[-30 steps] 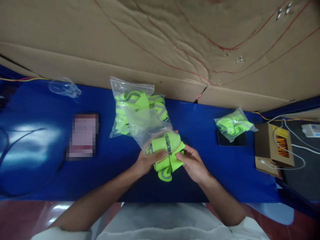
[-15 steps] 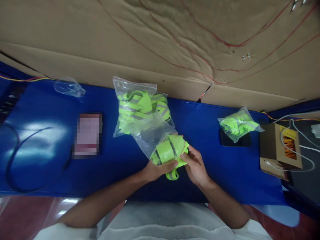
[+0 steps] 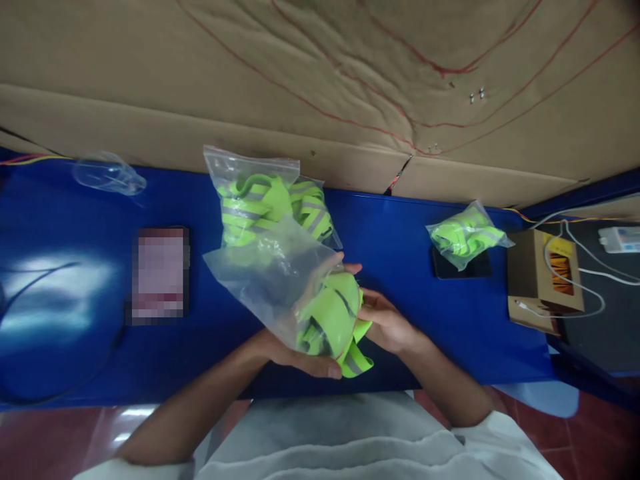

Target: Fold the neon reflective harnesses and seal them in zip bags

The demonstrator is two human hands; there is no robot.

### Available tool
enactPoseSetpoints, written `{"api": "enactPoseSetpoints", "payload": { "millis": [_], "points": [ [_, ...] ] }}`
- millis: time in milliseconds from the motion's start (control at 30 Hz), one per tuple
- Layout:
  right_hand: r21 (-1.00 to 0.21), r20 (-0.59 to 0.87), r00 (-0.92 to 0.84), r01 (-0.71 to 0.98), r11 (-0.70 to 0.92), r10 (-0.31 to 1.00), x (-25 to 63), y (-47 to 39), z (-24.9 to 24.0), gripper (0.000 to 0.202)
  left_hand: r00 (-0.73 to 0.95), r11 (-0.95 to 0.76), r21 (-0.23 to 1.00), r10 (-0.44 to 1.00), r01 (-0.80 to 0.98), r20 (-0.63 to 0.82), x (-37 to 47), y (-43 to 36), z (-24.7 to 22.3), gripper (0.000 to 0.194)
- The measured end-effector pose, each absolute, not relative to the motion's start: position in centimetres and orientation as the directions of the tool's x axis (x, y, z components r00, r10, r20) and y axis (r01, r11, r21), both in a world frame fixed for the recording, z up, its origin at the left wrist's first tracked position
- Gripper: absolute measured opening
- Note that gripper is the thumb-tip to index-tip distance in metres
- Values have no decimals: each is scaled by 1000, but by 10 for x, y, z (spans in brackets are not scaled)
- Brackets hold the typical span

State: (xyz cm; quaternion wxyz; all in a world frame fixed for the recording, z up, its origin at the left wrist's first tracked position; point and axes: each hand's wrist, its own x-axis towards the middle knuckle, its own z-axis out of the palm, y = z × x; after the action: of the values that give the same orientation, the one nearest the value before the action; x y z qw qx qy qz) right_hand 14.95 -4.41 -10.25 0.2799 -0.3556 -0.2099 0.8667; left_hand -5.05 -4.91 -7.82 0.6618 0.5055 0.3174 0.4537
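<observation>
A clear plastic zip bag is spread out in front of me, with a folded neon-yellow reflective strap at its right end. My left hand supports the bag from below, thumb along the near side and fingertips showing past the far side. At the right, my right hand has its fingers closed on the edge of the strap and bag mouth. A loose end of strap with a grey stripe hangs out toward me. Behind it are filled bags of similar straps.
On the left lie a phone with a blurred screen and a crumpled clear plastic piece. To the right, another bagged strap rests on a dark phone, beside a cardboard box and white cables. A cardboard wall backs the blue table.
The bag has swung flatter and leftward, and the strap has turned in my hands. My left hand has opened wider beneath it, and more of the loose strap end now hangs out.
</observation>
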Motion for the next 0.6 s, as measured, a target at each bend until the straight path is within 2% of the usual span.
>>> {"api": "enactPoseSetpoints", "payload": {
  "millis": [100,167,233,300,433,500,600],
  "points": [
    [-687,-433,-536,-324,-650,725,146,-49,-104,46,367,51,954,928,-295,64,-47,-50,-83,103],
    [-805,-361,-474,-277,-525,803,144,-52,-108,43,381,70,942,922,-329,65,-44,-50,-91,101],
    [-864,-311,-438,-240,-443,844,143,-55,-111,42,399,108,932,916,-347,43,-41,-51,-100,100],
    [-844,-322,-425,-276,-460,846,142,-56,-112,41,416,104,936,908,-337,49,-39,-52,-111,103],
    [-681,-424,-412,-442,-584,806,139,-55,-110,36,441,73,948,894,-310,76,-36,-54,-130,104],
    [-614,-471,-425,-471,-633,773,137,-54,-110,35,438,83,950,897,-301,61,-34,-56,-136,102],
    [-581,-511,-417,-477,-660,751,134,-54,-109,38,399,64,953,915,-297,63,-28,-58,-139,102]
  ]
}}
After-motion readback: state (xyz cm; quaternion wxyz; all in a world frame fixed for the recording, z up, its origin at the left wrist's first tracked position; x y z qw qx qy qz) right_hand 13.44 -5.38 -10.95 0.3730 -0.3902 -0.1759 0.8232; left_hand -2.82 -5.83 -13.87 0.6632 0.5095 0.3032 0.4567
